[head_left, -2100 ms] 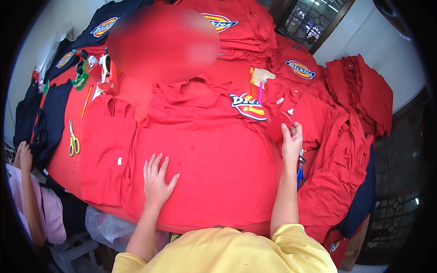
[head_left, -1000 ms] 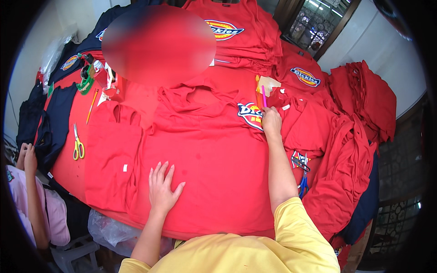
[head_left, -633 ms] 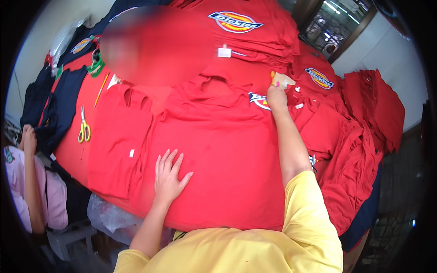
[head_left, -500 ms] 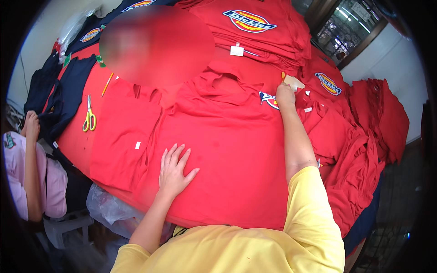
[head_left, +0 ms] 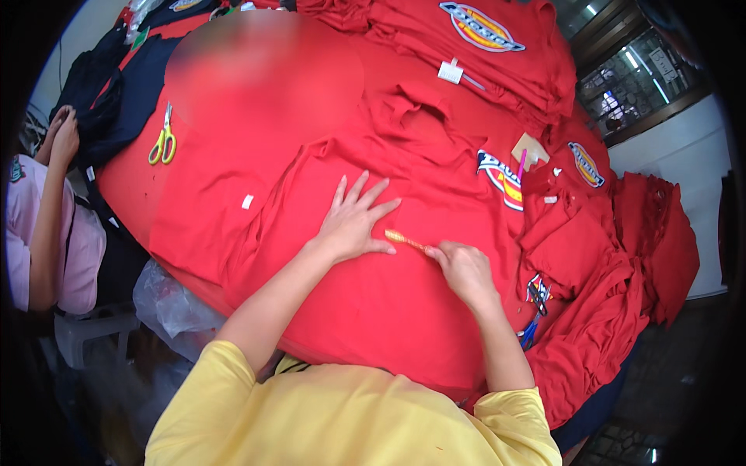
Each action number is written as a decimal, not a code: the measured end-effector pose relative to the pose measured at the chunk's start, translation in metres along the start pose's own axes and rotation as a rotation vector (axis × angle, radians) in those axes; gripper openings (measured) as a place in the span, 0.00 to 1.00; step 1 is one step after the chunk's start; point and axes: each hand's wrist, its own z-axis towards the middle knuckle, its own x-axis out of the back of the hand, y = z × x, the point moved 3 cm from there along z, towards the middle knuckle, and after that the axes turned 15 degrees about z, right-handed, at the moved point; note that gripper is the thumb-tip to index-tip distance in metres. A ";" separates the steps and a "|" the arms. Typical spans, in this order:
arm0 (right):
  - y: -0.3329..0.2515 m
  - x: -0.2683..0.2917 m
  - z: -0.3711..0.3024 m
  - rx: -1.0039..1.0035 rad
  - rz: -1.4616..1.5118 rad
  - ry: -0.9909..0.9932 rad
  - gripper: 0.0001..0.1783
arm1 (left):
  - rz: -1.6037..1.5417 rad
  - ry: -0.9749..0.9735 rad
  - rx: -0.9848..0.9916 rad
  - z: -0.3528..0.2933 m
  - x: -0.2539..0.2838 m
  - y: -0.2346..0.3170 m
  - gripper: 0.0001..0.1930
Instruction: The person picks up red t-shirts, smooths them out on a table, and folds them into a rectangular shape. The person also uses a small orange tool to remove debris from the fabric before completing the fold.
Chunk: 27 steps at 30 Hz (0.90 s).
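Fingers of the left hand [head_left: 350,225] are spread wide on the red fabric garment [head_left: 373,311] at the centre of the frame; this placement probably keeps the cloth flat and steady. Just right of the left thumb, the slim yellow-orange toothbrush-shaped brush [head_left: 398,238] is positioned low over the cloth, head toward the left; contact cannot be confirmed. Fingers of the right hand [head_left: 466,270], right of centre, pinch the handle's right end, likely for fine control. Brush: narrow, broader at the head, bristles too small to distinguish. Garment: largely smooth, creased toward upper centre.
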 end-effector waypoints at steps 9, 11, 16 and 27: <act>0.009 -0.022 0.003 0.051 -0.035 -0.039 0.21 | 0.175 -0.189 0.075 0.001 0.001 -0.001 0.56; 0.011 -0.015 0.019 -0.034 -0.056 -0.026 0.21 | 0.176 -0.179 0.071 0.000 0.002 0.001 0.57; 0.004 -0.007 0.013 -0.020 -0.064 -0.121 0.22 | 0.169 -0.189 0.075 0.002 0.000 -0.001 0.57; 0.023 0.006 0.031 -0.021 -0.051 0.011 0.22 | 0.169 -0.172 0.083 -0.001 -0.003 -0.001 0.59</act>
